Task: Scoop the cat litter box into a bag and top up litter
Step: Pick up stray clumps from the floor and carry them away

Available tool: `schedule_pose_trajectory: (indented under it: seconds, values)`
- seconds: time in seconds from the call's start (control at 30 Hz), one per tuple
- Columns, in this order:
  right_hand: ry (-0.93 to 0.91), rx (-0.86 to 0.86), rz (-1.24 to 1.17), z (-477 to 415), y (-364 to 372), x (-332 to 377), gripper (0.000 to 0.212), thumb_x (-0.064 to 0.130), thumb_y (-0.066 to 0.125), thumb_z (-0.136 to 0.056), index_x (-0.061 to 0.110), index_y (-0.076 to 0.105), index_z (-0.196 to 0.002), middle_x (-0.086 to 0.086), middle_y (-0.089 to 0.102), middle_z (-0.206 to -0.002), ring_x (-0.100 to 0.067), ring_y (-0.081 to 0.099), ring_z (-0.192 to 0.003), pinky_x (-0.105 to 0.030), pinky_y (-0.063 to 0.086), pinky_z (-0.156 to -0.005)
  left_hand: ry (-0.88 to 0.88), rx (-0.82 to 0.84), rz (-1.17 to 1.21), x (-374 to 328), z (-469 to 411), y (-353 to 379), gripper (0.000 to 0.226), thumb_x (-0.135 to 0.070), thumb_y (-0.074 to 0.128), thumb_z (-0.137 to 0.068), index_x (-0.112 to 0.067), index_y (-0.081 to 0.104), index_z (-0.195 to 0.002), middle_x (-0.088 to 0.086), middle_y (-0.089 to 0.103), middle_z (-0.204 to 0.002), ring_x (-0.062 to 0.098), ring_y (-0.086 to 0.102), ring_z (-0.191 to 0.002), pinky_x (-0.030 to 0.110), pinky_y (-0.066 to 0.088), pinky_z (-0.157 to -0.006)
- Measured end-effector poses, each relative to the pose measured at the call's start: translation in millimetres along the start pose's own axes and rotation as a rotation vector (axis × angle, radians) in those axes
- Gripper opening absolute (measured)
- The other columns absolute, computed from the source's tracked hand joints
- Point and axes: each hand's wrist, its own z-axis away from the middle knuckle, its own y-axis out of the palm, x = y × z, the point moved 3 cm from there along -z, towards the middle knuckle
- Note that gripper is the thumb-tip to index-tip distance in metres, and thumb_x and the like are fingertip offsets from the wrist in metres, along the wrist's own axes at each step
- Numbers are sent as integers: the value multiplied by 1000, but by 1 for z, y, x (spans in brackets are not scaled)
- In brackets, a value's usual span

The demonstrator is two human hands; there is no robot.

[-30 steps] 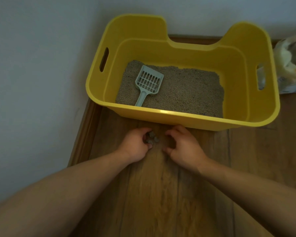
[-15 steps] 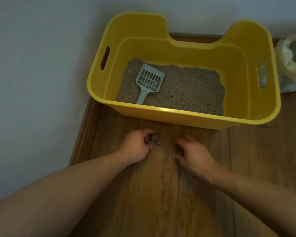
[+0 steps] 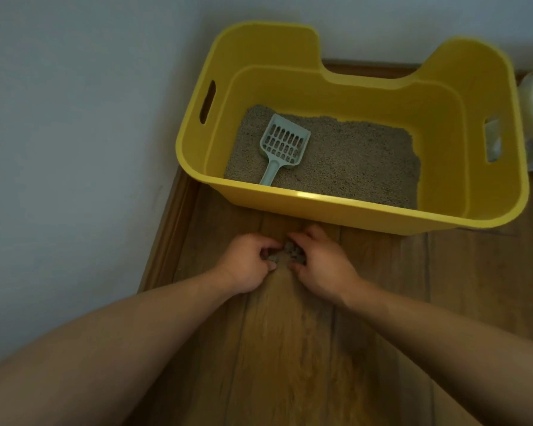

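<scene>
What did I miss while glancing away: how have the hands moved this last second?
The right hand slid back left to the litter clumps and now curls its fingers round them, opposite the left hand, which kept its grip on them. The scoop lies unmoved in the yellow box.

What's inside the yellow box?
In the box, grey litter covers most of the floor, and a pale scoop lies on it at the left. The near wall hides the litter's front strip and the handle's end.
</scene>
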Motion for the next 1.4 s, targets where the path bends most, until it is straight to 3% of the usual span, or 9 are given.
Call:
schedule_pose_trajectory:
  seconds: [0.17,0.4,0.6,0.83,1.07,1.4]
  values:
    - [-32,-16,17,-7,1,2,33,26,64,-89,21,66,-122,-6,56,-112,-27,59,-101,-35,48,-86,18,13,3,-2,0,1,38,-17,73,-85,-25,69,-121,-4,63,-107,13,58,-93,19,40,-81]
    - [-31,-72,-80,-4,-6,-1,33,25,68,-89,21,69,-122,-8,61,-111,-26,60,-102,-30,45,-88,-46,-48,48,-2,1,-8,35,-16,75,-83,-27,71,-115,-3,61,-96,16,58,-90,21,42,-79]
    - [-17,-121,-172,35,-34,0,37,27,70,-88,24,67,-125,-2,61,-116,-20,60,-104,-30,47,-95,-63,-29,100,-18,27,-19,31,-14,73,-85,-28,72,-112,-5,65,-102,11,59,-93,21,43,-84]
    - [-35,-157,-155,99,-99,21,39,27,71,-88,23,67,-126,3,59,-104,-14,58,-94,-25,48,-87,46,-75,61,-90,61,-63,24,-16,76,-83,-26,75,-105,-15,60,-91,8,59,-91,21,42,-82]
    - [34,-206,-192,144,-179,44,38,27,71,-88,22,67,-126,12,54,-99,-9,55,-91,-28,50,-86,60,-78,103,-169,108,-104,23,-19,74,-86,-28,73,-107,-9,67,-104,6,60,-95,26,50,-88]
    - [78,-315,-227,229,-320,100,34,29,71,-89,23,69,-123,7,59,-99,-9,59,-89,-29,55,-82,76,-108,180,-279,191,-189,21,-19,74,-86,-28,73,-105,-13,65,-93,6,60,-85,16,46,-71]
